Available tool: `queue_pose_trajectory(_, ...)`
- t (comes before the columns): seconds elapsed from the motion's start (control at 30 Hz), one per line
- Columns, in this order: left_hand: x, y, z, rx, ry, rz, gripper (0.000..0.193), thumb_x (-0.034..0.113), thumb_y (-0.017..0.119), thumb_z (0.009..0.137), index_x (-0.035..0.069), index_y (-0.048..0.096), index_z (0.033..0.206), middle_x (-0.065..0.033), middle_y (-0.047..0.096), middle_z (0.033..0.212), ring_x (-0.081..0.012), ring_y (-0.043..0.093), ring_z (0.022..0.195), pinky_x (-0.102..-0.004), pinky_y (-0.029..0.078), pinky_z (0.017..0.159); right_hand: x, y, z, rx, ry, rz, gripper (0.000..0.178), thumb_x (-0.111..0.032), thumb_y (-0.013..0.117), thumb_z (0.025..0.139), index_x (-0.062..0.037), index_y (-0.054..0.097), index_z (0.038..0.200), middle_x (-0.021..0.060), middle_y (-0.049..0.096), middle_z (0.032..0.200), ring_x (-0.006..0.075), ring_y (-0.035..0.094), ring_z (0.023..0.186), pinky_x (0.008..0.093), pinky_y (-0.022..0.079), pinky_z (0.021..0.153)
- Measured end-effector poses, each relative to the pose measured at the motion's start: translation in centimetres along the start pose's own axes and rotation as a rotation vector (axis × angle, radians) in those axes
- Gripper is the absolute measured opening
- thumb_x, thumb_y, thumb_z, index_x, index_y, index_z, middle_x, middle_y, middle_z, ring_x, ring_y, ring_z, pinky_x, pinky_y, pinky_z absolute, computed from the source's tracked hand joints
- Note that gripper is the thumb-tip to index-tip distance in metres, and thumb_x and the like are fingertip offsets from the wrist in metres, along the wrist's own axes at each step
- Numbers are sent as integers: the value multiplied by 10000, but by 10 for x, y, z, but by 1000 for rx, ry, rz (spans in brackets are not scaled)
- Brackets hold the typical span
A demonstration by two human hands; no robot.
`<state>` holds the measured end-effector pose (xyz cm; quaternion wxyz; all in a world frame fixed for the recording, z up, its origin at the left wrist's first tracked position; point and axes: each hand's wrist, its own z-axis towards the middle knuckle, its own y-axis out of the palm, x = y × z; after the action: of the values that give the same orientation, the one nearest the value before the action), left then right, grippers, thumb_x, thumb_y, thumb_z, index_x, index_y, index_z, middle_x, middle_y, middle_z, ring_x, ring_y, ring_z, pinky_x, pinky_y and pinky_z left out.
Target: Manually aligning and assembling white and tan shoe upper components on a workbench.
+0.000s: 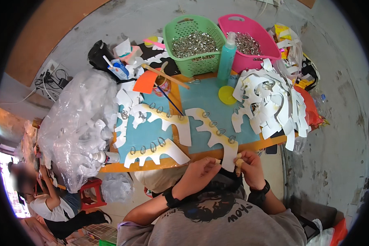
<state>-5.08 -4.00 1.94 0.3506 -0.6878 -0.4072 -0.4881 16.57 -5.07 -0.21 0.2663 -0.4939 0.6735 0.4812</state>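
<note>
A white sheet cutout (228, 152) with scalloped edges, a yellowish glue-like band and several metal rings hangs over the table's front edge. My right hand (252, 169) is closed at its lower right edge, pinching it. Beside the lower left edge, my left hand (198, 175) has its fingertips pinched together; whatever lies between them is hidden. Pale coverings show on some fingertips of both hands. To the left lie two more ringed cutouts, a front cutout (174, 153) and a rear cutout (181, 126). A blue-handled brush (168, 99) leans from a small can (164, 87).
Behind stand a green basket (194, 65) and a pink basket (270, 51), both holding metal rings, with a teal spray bottle (226, 61) between. White cutouts (270, 102) are heaped right. A big clear plastic bag (79, 127) bulges left; another person (55, 205) sits beyond.
</note>
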Motion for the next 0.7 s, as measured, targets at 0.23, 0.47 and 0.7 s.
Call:
queue_pose_trajectory(0.23, -5, 36, 14, 200, -167, -334, 319, 221, 667, 911, -73, 617, 1025, -74, 687, 866, -81, 633, 741, -217, 511, 619, 1, -14, -10, -98, 76, -154, 85, 41, 613, 850, 0, 569, 910, 68, 660, 817, 98, 606, 603, 212, 459, 507)
queue_pose_trajectory(0.47, -13, 46, 8, 369, -250, -465, 222, 158, 694, 885, -46, 647, 958, -39, 665, 798, -55, 587, 682, -193, 454, 570, 0, -17, -5, -297, 93, -242, 112, -1, 641, 874, 1, 564, 955, 68, 674, 863, 77, 605, 668, 205, 476, 601)
queue_pose_trajectory(0.7, -21, 51, 1, 488, -200, -515, 183, 117, 683, 886, -55, 649, 938, -28, 659, 800, -45, 577, 689, -182, 445, 592, 21, -6, 5, 12, -280, -227, 267, 28, 653, 853, -3, 541, 1093, 93, 688, 921, 88, 637, 721, 216, 522, 633)
